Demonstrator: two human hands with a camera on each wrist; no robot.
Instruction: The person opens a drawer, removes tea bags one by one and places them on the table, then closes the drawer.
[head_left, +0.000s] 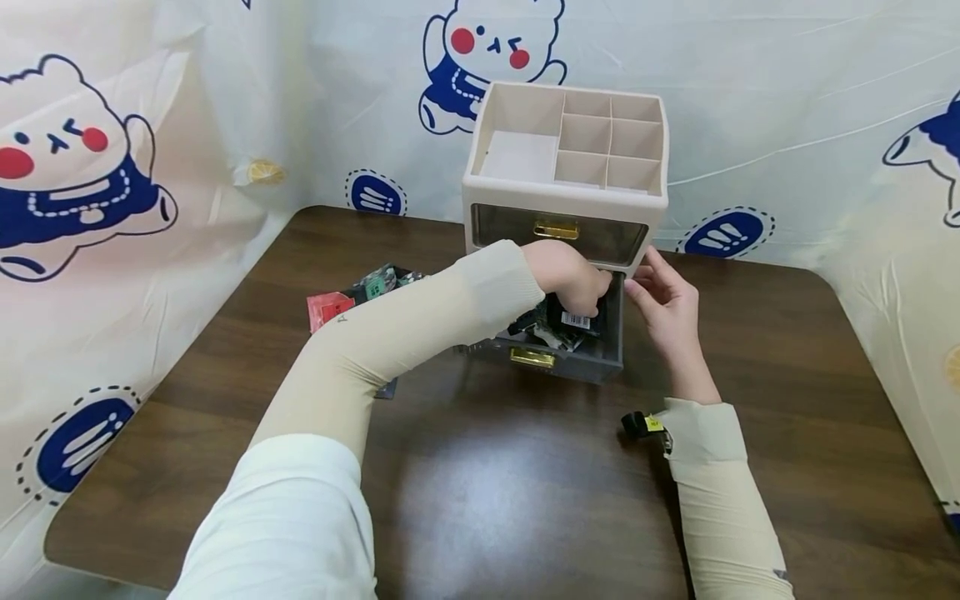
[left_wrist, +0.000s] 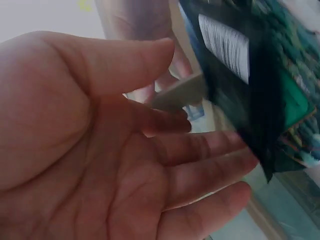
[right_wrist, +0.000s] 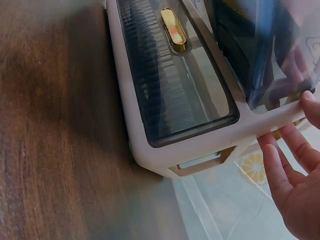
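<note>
A cream desk organizer (head_left: 566, 190) stands at the back of the table, its middle drawer (head_left: 592, 367) pulled out. Dark packets lie inside; one black packet (head_left: 576, 320) carries a white barcode. Reaching into this drawer from the left is my left hand (head_left: 572, 275). In the left wrist view, its fingers are mostly straight, with the tips right at the barcoded packet (left_wrist: 225, 45) and the thumb apart from it. My right hand (head_left: 667, 304) holds the organizer's front right edge, thumb at the front and fingers along the side, as the right wrist view also shows.
Red and green packets (head_left: 327, 309) lie on the table left of the organizer, partly hidden by my left sleeve. Above the pulled-out drawer is a closed top drawer (head_left: 517, 229); a closed bottom drawer (right_wrist: 185, 75) sits under it. Printed curtains (head_left: 360, 92) surround the table.
</note>
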